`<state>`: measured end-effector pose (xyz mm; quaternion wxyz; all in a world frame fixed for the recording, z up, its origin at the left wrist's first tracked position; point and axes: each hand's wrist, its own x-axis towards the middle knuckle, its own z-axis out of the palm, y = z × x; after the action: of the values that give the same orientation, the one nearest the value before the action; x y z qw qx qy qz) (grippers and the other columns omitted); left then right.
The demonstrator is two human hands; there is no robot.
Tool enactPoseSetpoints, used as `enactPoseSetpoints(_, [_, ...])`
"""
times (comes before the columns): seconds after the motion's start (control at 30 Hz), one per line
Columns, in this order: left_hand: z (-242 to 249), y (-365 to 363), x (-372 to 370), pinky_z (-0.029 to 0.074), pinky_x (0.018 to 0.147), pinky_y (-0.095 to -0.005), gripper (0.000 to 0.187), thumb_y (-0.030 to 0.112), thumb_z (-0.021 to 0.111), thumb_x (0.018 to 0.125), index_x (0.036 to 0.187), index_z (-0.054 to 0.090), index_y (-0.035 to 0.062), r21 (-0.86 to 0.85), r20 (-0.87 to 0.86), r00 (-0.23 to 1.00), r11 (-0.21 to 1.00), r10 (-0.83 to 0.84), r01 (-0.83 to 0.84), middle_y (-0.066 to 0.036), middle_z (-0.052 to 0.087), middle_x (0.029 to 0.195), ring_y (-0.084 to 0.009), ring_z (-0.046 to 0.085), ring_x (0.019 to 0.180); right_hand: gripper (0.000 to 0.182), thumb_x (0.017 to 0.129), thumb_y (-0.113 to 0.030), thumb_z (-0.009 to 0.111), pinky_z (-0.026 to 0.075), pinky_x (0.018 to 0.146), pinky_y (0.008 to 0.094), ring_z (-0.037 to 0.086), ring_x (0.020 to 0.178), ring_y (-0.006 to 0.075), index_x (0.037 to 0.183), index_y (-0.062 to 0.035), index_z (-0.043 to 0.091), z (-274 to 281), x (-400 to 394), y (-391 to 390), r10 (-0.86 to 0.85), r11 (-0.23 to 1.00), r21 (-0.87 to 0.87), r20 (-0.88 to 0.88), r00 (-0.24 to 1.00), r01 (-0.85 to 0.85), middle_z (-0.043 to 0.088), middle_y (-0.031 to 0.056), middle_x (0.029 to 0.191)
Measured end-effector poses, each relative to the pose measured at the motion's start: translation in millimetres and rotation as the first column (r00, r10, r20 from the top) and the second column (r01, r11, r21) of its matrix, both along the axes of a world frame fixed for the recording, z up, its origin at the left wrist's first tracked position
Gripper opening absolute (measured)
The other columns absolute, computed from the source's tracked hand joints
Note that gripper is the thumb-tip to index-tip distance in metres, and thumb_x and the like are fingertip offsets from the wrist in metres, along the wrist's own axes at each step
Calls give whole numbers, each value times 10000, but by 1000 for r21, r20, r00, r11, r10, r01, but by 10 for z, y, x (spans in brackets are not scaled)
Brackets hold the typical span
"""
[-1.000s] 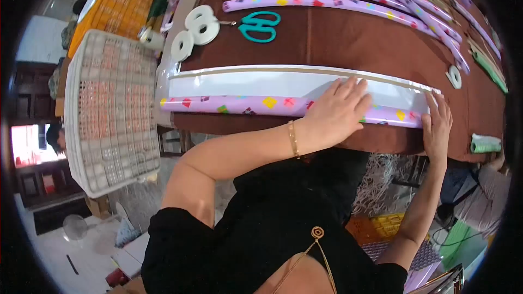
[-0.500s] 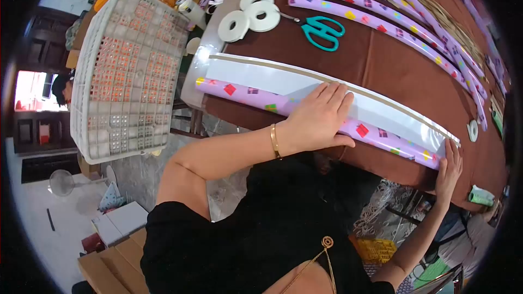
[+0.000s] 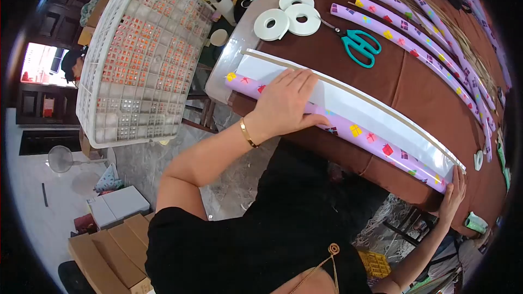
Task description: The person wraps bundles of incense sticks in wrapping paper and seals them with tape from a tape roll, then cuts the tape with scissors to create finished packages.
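On the brown-covered table lies a long sheet of lilac gift wrapping paper (image 3: 370, 137), patterned with coloured presents and rolled up along its near side. Its white underside (image 3: 348, 102) faces up beyond the roll, with a narrow tan strip (image 3: 376, 102) along the far edge. My left hand (image 3: 286, 100) rests on the roll and white part left of the middle, fingers stretched and thumb apart. At the right end my right hand (image 3: 453, 191) touches the paper, its fingers extended over the corner and its thumb beside the roll's end.
White tape rolls (image 3: 302, 19) and teal-handled scissors (image 3: 359, 48) lie beyond the paper. Finished-looking lilac tubes (image 3: 408, 41) are stacked at the far right. A white plastic crate (image 3: 144, 60) stands left of the table. Cardboard boxes (image 3: 111, 253) sit at lower left.
My left hand has slid leftward along the roll, from near its middle. My right hand stays at the right end. The whole view has shifted and turned slightly.
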<state>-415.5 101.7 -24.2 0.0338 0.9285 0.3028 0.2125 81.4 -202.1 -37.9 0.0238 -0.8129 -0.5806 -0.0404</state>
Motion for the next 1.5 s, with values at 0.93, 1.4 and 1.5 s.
enactPoseSetpoints(0.93, [131, 493, -850, 390, 1026, -480, 514, 423, 661, 867, 1147, 629, -7, 2, -141, 913, 922, 383, -387, -189, 674, 1086, -360, 635, 1002, 578, 1017, -448, 312, 230, 1143, 466, 363, 1373, 358, 1412, -65, 486, 52, -20, 16, 1, 1000, 6, -26, 1000, 0, 467, 151, 1439])
enactPoseSetpoints(1.4, [159, -213, 107, 449, 897, -428, 514, 160, 737, 755, 1229, 573, 47, -156, -54, 959, 951, -278, 267, -115, 585, 1104, -311, 566, 1027, 441, 894, -91, 544, 312, 1118, 390, 452, 1321, 333, 1329, -20, 556, 200, -139, -9, -51, 968, 203, -428, 902, 151, 510, 172, 1396])
enactPoseSetpoints(1.5, [182, -185, 119, 452, 888, -427, 525, 143, 745, 747, 1231, 569, 42, -134, -84, 957, 955, -277, 265, -116, 587, 1089, -314, 569, 1012, 437, 866, -100, 591, 337, 1093, 404, 484, 1275, 348, 1294, -13, 574, 310, -230, -43, -55, 940, 293, -370, 927, 173, 521, 181, 1369])
